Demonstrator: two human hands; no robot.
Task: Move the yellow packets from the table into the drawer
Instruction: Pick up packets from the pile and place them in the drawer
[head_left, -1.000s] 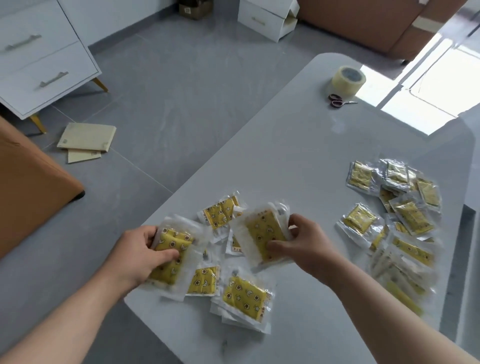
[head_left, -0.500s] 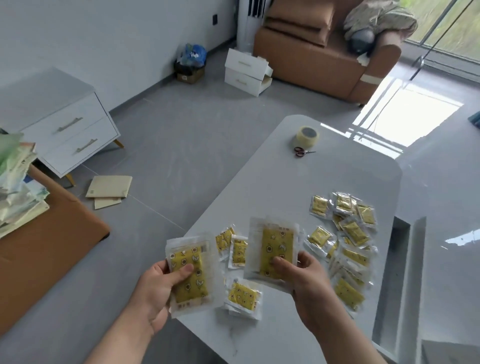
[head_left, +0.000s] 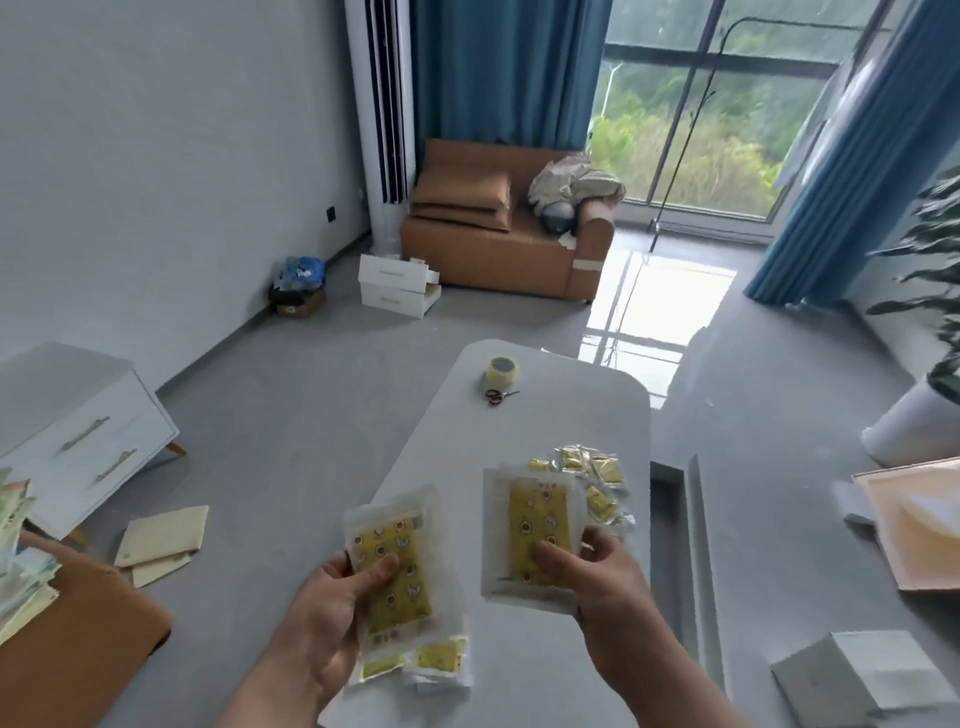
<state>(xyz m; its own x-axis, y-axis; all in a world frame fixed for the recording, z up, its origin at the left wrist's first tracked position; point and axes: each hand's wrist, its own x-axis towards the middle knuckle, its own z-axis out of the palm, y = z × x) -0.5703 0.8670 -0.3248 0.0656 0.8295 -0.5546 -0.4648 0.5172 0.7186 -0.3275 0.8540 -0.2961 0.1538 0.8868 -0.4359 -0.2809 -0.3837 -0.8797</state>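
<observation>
the flat yellow packet in a clear plastic sleeve (head_left: 410, 540) held by the left hand (head_left: 332, 613) has its long axis running away from the person, its far end leaning a little to the left. the second yellow packet of the same kind (head_left: 540, 512), held by the right hand (head_left: 597, 577), also points lengthwise away from the person and sits nearly square to the view. both are raised above the near end of the white round-cornered bench (head_left: 545, 421), side by side and apart, printed faces towards the camera.

each forearm comes in from the bottom edge. the left thumb lies across the front of its packet with the fingers curled behind. the right thumb presses on the lower front of its packet, fingers wrapped behind the right edge. whether either hand has one packet or a small stack, i cannot tell.

each packet has a yellow panel dotted with small dark and pale figures, framed by a wide clear border.

more loose yellow packets (head_left: 597, 467) lie on the bench beyond the right hand, and a few show under the left one. the white two-drawer cabinet (head_left: 88, 441) stands on the floor to the left, well apart, both drawers closed. a roll of pale tape (head_left: 501, 371) and red-handled scissors (head_left: 501, 396) sit at the far end
</observation>
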